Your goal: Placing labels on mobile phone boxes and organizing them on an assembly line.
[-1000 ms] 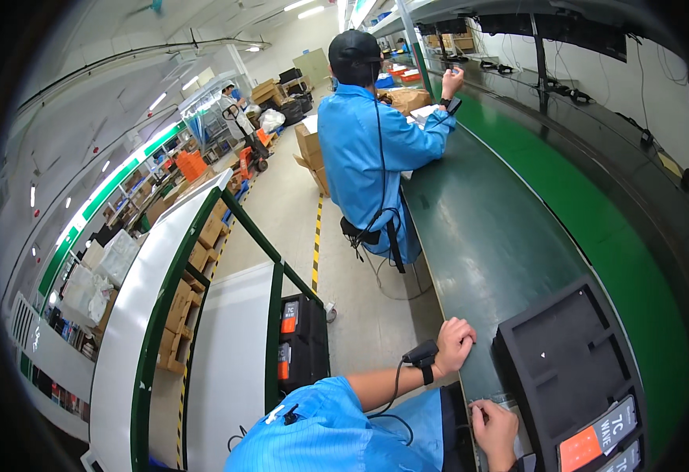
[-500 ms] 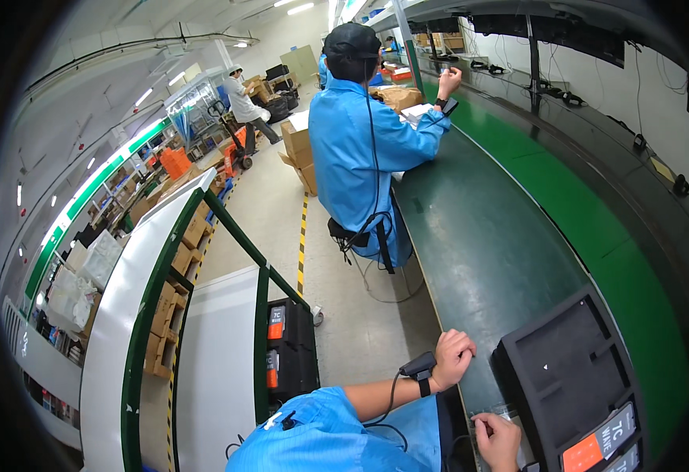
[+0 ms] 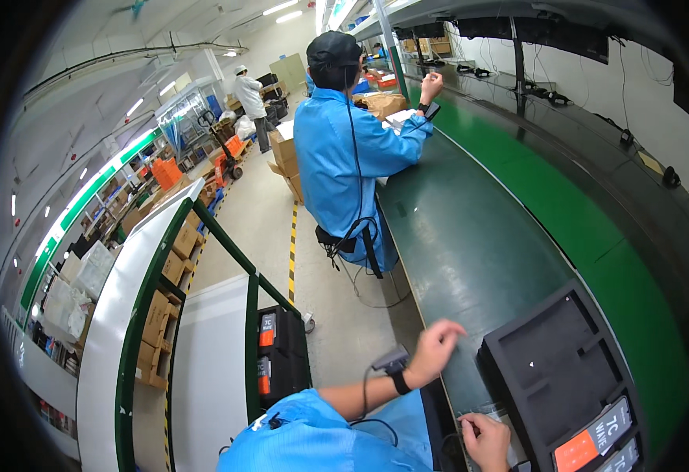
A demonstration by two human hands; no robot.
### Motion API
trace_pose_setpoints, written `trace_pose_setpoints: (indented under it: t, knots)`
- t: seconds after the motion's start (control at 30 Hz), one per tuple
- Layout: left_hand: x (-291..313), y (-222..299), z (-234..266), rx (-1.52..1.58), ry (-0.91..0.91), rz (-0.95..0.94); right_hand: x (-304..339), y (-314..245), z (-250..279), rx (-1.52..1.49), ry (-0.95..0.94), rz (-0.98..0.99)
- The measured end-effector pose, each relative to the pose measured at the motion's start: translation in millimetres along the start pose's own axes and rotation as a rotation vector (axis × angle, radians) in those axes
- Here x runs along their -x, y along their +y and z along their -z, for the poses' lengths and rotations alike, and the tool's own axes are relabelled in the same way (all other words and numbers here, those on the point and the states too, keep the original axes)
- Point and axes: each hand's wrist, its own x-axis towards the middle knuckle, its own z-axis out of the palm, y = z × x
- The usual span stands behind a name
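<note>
My left hand (image 3: 436, 351) is raised over the near left edge of the dark green bench (image 3: 470, 252). Its index finger points right, the fingers are partly spread, and nothing shows in it. Closer to me, my right hand (image 3: 488, 442) rests at the bench edge, thumb and fingers pinched together. Something small and clear may be at its fingertips, but I cannot make it out. Just right of both hands lies a black foam tray (image 3: 517, 344) with shallow recesses. Orange-and-grey flat boxes (image 3: 594, 439) sit in its near end.
A co-worker in a blue coat (image 3: 329, 157) sits farther along the bench. Left of me stands a green-framed rack (image 3: 128, 346) with white panels, and black trays (image 3: 281, 346) are stacked beside it. A green strip (image 3: 549, 208) runs along the bench's far side.
My left hand has lifted slightly from the bench edge, and its curled fingers have straightened toward the right. My right hand keeps its pinch. The whole view has shifted a little.
</note>
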Motion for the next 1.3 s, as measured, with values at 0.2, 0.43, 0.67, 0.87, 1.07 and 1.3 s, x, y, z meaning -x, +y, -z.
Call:
trace_pose_setpoints:
  t: [0.2, 0.43, 0.67, 0.87, 1.07, 1.3]
  knots:
    - [-81.4, 175.0, 3.1, 0.331, -0.128, -0.51, -1.2, -1.5, -2.1, -0.001, 0.002, 0.037]
    - [-72.4, 314.5, -82.3, 0.979, -1.413, -0.945, -0.1, -4.1, -3.5, -0.052, 0.057, -0.025]
    - [-38.4, 339.2, -124.4, 1.617, -1.877, -1.054, -4.9, 2.5, 0.4, 0.092, -0.063, 0.012]
    - [-33.9, 347.9, -133.0, 1.703, -1.785, -1.026, -0.8, 15.3, 0.2, 0.058, -0.042, 0.006]
    - [-48.0, 335.2, -132.0, 1.757, -1.878, -0.793, -6.6, 25.9, -2.5, 0.022, -0.062, 0.003]
    - [-63.6, 336.7, -131.0, 1.738, -1.926, -1.015, -5.1, 28.6, -4.5, 0.006, -0.063, -0.016]
